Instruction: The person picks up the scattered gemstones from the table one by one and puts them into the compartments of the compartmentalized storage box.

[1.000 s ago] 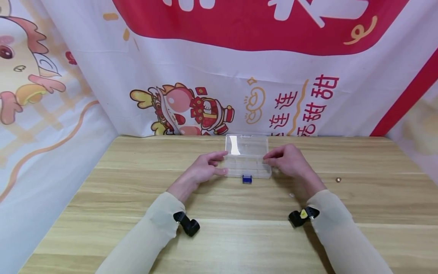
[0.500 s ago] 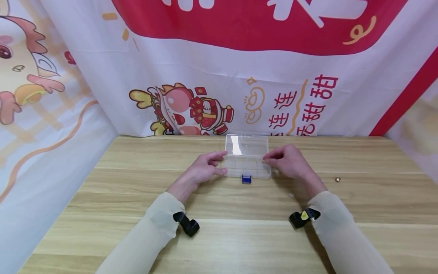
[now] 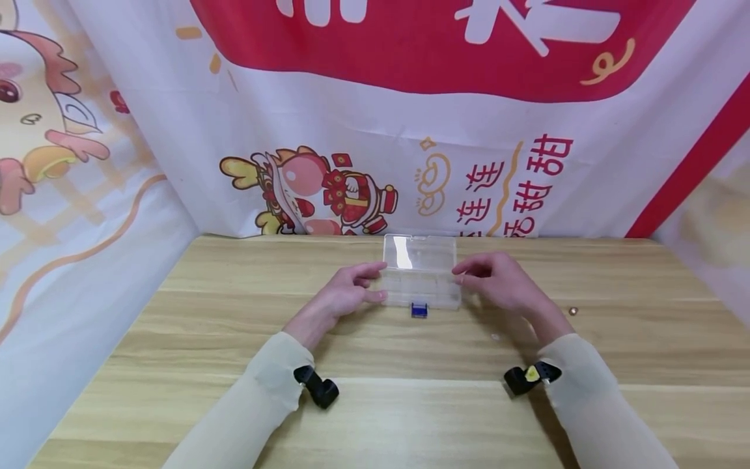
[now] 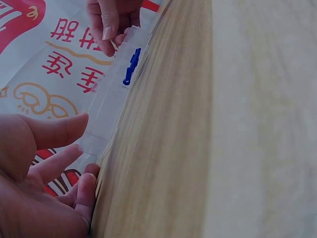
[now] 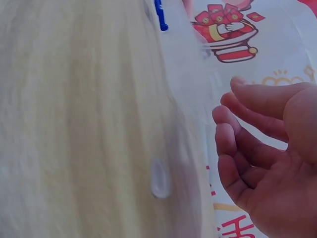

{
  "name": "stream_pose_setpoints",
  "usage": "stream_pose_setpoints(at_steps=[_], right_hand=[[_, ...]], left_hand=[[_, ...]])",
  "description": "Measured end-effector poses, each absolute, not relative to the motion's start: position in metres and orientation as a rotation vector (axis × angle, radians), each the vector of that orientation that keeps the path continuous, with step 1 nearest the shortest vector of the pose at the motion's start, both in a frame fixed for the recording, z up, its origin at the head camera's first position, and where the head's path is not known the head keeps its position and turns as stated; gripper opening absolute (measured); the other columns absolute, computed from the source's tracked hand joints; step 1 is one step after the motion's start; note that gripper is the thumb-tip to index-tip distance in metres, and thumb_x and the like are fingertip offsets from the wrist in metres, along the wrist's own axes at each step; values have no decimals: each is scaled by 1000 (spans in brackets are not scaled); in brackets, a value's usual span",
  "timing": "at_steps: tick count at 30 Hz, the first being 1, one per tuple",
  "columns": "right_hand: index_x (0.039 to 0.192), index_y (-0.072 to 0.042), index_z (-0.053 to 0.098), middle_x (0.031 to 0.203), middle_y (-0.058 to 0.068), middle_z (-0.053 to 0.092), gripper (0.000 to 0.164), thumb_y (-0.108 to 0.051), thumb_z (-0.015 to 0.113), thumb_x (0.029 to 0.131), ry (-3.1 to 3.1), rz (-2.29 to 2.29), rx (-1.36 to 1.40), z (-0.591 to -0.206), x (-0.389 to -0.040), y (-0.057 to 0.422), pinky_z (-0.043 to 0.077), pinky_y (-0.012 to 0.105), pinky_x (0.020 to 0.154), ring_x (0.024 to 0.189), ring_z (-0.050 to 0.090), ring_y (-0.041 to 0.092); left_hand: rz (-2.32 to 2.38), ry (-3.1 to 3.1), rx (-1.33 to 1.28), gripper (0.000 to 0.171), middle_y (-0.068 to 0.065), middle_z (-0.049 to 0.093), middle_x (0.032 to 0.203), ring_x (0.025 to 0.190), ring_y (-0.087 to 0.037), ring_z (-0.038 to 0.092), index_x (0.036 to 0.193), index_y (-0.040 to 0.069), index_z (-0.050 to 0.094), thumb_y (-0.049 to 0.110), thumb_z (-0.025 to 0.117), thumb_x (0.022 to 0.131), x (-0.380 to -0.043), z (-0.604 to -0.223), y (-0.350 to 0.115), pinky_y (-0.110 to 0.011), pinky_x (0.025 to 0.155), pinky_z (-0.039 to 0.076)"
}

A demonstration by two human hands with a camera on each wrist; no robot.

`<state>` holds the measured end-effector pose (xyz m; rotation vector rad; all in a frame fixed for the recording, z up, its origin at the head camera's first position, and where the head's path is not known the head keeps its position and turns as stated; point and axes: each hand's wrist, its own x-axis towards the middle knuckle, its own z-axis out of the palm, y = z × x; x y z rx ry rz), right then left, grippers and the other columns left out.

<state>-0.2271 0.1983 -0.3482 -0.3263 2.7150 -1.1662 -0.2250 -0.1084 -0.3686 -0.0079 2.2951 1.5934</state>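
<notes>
A clear plastic compartment box (image 3: 418, 286) lies at the back of the table, its clear lid (image 3: 430, 253) raised behind it and a blue latch (image 3: 418, 311) at the front. My left hand (image 3: 346, 290) is at the box's left end, thumb and index finger spread with tips at the end wall. At the right end is my right hand (image 3: 498, 277), fingers bent and tips close beside the box. In the right wrist view, a gap shows between the thumb (image 5: 262, 96) and the fingers, with nothing visible between them.
Right of my right hand lies a small copper-coloured bead-like piece (image 3: 573, 311). A small clear oval piece (image 5: 160, 178) is on the wooden table (image 3: 410, 417), nearer me than the right hand. A printed cloth (image 3: 363, 117) hangs right behind the table's back edge.
My right hand has drawn slightly right, its fingertips coming away from the box's right end. My left hand and the box hold their place, while the head view has tilted slightly.
</notes>
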Motion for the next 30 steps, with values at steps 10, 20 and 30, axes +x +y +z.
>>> stream_pose_setpoints(at_steps=[10, 20, 30], right_hand=[[122, -11, 75, 114, 11, 72, 28, -26, 75, 98, 2684, -1204, -334, -347, -225, 215, 54, 35, 85, 102, 63, 25], [122, -14, 75, 113, 9, 71, 27, -30, 75, 100, 2733, -1111, -337, -346, -226, 231, 53, 34, 83, 99, 62, 25], [130, -12, 73, 118, 9, 72, 36, -33, 73, 101, 2748, -1131, -313, -335, -226, 246, 52, 29, 83, 103, 61, 23]], left_hand=[[1592, 2300, -6, 67, -2, 55, 156, 137, -27, 48, 152, 31, 59, 9, 79, 92, -224, -369, -108, -49, 123, 36], [1605, 2293, -7, 65, -2, 55, 156, 135, -27, 48, 151, 31, 60, 10, 78, 93, -225, -371, -109, -48, 122, 38], [1608, 2291, 3, 66, -2, 56, 154, 133, -27, 48, 151, 31, 60, 10, 79, 92, -226, -372, -109, -47, 120, 38]])
